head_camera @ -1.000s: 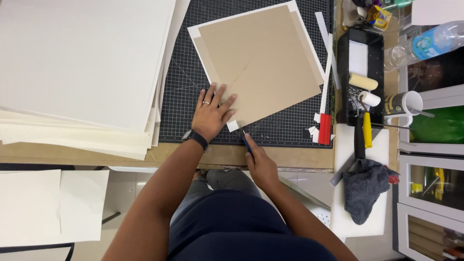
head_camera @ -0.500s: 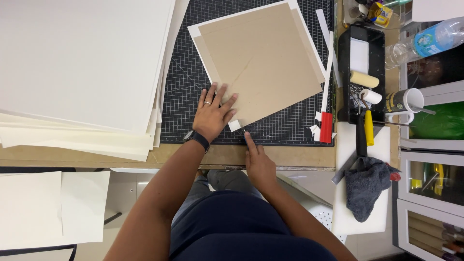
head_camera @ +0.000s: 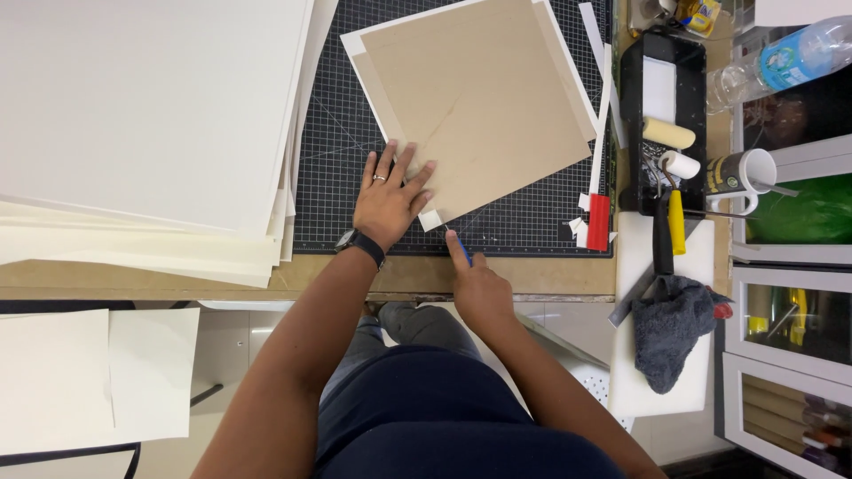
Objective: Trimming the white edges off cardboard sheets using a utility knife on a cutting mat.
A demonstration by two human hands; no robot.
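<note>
1. The left hand [head_camera: 390, 200] is lying flat, palm down, fingers spread apart, on the lower left edge of a brown board [head_camera: 479, 102]; it is pressing rather than gripping, with nothing clasped inside it.
2. The brown board is sitting tilted on a larger white sheet [head_camera: 355, 49], whose margins are showing along the board's left and right edges, and both are resting on a dark gridded cutting mat [head_camera: 337, 151].
3. A small white corner of the sheet [head_camera: 430, 220] is poking out just beside the left thumb, at the board's lowest point.
4. The right hand [head_camera: 479, 288] is curling closed around a slim blue-handled knife [head_camera: 461, 250], index finger stretched along it, with the tip meeting the mat just below that white corner.
5. The board is therefore lying above and to the right of the left hand, and directly ahead of the right hand, which is hovering at the near edge of the mat over the wooden table [head_camera: 532, 275].
6. A tall stack of cream sheets [head_camera: 142, 115] is overlapping the mat's left side, close to the left wrist with its dark watch [head_camera: 359, 244].
7. Right of the mat, a black tray [head_camera: 635, 124] is holding foam rollers [head_camera: 667, 133], with a red-handled tool [head_camera: 599, 222], a mug [head_camera: 741, 177] and a grey cloth [head_camera: 674, 328] lying nearby.
</note>
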